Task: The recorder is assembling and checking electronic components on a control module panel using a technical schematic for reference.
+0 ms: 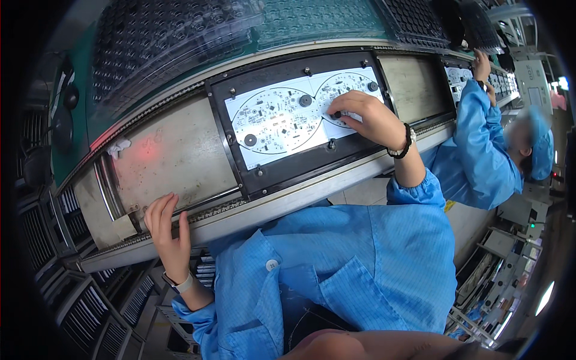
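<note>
A white circuit board panel [270, 124] with two round board outlines lies in a black frame [300, 166] on the conveyor. My right hand [375, 119], with a beaded bracelet at its wrist, reaches over the panel's right half. Its thumb and fingertips close round a small black round component [336, 114] at the board's surface. Similar black round components sit at the left outline's upper right [305, 101], its lower left [250, 140], and the panel's right end [372, 86]. My left hand [166, 231] rests with fingers stretched out at the conveyor's near rail, holding nothing.
Clear plastic trays [180, 36] and a black tray [414, 24] stand on the green surface beyond the conveyor. A crumpled white scrap [119, 148] lies on the conveyor plate at left. At right, a co-worker in blue [480, 144] reaches over another framed board. Slotted racks [90, 309] stand lower left.
</note>
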Demonstrator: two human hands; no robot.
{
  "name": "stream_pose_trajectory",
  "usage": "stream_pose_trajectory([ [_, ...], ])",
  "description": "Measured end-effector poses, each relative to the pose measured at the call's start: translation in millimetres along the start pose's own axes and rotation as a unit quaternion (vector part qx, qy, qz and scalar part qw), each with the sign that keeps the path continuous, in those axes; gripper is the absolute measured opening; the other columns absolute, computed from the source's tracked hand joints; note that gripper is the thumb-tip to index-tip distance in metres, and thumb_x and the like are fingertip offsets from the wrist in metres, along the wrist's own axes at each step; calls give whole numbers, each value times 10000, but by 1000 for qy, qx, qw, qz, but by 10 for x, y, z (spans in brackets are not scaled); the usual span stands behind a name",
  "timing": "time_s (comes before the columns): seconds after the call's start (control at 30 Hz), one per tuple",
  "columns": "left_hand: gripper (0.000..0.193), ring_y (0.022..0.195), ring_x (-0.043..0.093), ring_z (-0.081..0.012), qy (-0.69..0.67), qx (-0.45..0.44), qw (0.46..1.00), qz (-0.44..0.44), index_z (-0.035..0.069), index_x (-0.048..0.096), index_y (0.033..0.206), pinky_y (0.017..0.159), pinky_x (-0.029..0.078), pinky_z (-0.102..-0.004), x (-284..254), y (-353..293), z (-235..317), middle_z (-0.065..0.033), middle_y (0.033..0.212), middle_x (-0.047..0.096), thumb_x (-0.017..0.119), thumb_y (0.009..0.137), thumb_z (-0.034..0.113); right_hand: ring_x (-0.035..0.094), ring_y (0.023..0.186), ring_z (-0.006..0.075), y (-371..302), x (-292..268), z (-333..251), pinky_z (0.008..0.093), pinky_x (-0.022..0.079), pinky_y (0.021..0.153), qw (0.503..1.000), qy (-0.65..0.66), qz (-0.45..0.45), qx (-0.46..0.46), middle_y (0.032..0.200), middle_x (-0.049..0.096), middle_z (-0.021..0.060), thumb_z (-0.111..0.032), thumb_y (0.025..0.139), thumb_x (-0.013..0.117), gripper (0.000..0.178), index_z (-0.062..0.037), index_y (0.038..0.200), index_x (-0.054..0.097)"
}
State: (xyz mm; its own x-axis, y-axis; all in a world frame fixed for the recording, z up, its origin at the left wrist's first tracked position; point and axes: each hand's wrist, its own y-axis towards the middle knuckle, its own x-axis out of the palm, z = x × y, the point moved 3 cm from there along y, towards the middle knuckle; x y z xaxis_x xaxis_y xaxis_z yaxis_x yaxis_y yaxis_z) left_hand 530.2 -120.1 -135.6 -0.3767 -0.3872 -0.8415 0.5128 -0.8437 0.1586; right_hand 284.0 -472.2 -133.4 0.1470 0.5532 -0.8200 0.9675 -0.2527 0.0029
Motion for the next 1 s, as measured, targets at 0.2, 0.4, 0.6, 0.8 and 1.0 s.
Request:
stream_pose_trajectory([
  [0.2, 267, 1092, 555, -324, -7, -22, 999, 50, -18, 638, 1112, 1003, 387, -428, -11, -176, -78, -142, 1124, 624, 623, 846, -5, 646, 985, 295, 28, -33, 27, 376, 531, 871, 1000, 11, 26, 13, 1052, 685, 105, 36, 752, 704, 291, -30, 1035, 684],
  [0.4, 244, 1089, 556, -324, -32, -32, 997, 56, -21, 642, 1096, 990, 402, -419, 57, -269, -113, -142, 1122, 625, 612, 854, -7, 671, 941, 285, 4, -24, 66, 358, 541, 819, 999, 30, 32, 30, 1025, 700, 122, -1, 762, 715, 273, -36, 1033, 699],
  [0.6, 234, 1083, 556, -323, -36, -30, 997, 63, -14, 649, 1086, 979, 408, -413, 125, -343, -135, -140, 1114, 627, 605, 855, -12, 659, 937, 303, -43, 3, -15, 361, 532, 814, 999, -6, 35, 21, 997, 694, 129, 20, 762, 701, 276, -26, 1034, 692],
  [0.8, 228, 1066, 561, -324, -41, -25, 996, 75, -12, 651, 1076, 971, 413, -413, 219, -264, -145, -142, 1099, 628, 599, 854, -20, 621, 1013, 311, -50, 25, -84, 381, 514, 882, 992, -122, 0, 13, 1081, 663, 114, 19, 753, 692, 327, -37, 1074, 663],
  [1.0, 253, 1049, 564, -334, -10, -82, 984, 155, -2, 651, 1094, 947, 427, -413, 30, -431, -135, -149, 1083, 629, 600, 848, -30, 608, 1049, 353, 290, -138, -620, 403, 504, 886, 986, -156, 54, -20, 1201, 607, 150, -7, 745, 719, 403, -45, 1138, 634],
])
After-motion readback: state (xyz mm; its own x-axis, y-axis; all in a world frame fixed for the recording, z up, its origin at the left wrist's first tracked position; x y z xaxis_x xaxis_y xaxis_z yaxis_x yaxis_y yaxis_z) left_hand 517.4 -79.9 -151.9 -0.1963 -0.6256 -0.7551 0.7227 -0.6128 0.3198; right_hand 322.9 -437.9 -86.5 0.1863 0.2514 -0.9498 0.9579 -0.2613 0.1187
